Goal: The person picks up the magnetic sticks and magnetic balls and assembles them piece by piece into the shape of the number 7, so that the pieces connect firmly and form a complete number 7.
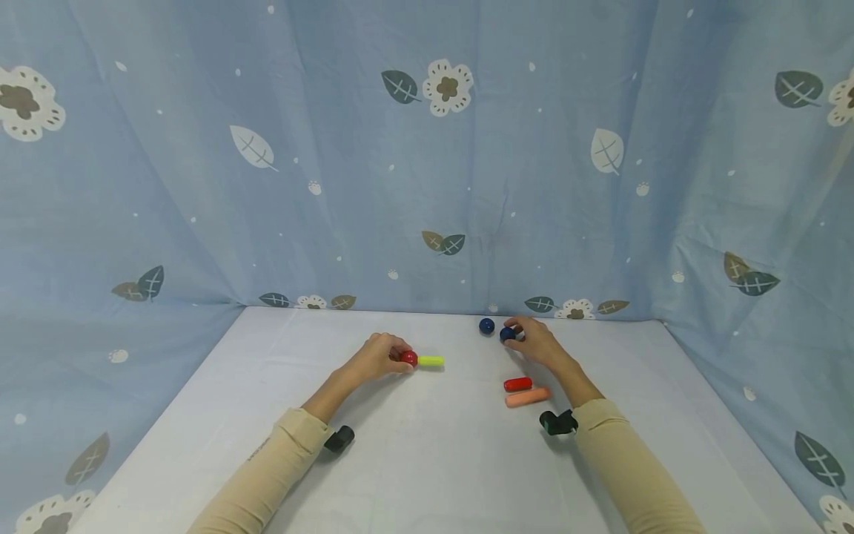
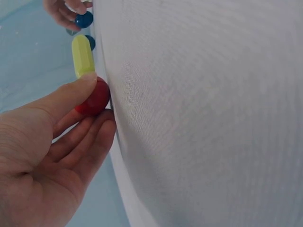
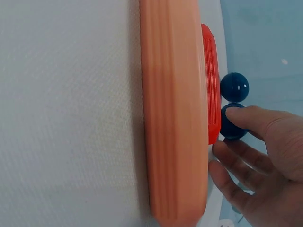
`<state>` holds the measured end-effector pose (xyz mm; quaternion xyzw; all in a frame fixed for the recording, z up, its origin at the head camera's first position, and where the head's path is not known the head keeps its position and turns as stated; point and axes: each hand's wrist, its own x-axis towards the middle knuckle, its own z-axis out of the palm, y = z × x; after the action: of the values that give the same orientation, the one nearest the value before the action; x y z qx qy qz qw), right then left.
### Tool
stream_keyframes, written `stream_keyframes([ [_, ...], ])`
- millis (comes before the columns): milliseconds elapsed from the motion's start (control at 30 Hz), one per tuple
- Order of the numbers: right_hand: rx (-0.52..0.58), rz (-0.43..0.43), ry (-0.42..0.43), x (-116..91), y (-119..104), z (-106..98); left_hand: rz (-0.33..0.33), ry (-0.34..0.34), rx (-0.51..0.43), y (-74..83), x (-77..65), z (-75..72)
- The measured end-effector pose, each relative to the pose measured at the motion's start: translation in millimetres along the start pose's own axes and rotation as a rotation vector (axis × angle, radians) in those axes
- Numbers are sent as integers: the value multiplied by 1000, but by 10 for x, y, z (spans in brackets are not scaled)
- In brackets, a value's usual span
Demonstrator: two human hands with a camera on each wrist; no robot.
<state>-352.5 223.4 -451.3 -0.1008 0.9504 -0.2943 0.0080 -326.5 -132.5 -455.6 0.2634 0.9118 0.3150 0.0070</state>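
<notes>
My left hand (image 1: pixel 380 357) pinches a glossy red ball (image 2: pixel 93 99) between thumb and fingers. From the ball a yellow-green faceted stick (image 1: pixel 431 361) points right; whether the two are joined I cannot tell. At the back right, my right hand (image 1: pixel 536 342) holds a dark blue ball (image 3: pixel 233 121) between thumb and fingers. A second dark blue ball (image 1: pixel 487 326) sits just left of it. Nearer me lie a short red stick (image 1: pixel 517 384) and a longer orange stick (image 1: pixel 528 397), side by side; both show large in the right wrist view.
A white cloth (image 1: pixel 427 460) covers the table. Behind it hangs a blue curtain (image 1: pixel 373 200) printed with leaves and flowers. Small black devices (image 1: pixel 340 440) sit at both wrists, close above the tabletop.
</notes>
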Motion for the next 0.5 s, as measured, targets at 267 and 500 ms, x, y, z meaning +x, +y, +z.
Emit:
stream_keyframes([
  [267, 12, 8, -11, 7, 22, 10, 9, -1, -9, 11, -7, -5],
  [500, 29, 3, -8, -14, 35, 30, 8, 2, -8, 10, -24, 1],
])
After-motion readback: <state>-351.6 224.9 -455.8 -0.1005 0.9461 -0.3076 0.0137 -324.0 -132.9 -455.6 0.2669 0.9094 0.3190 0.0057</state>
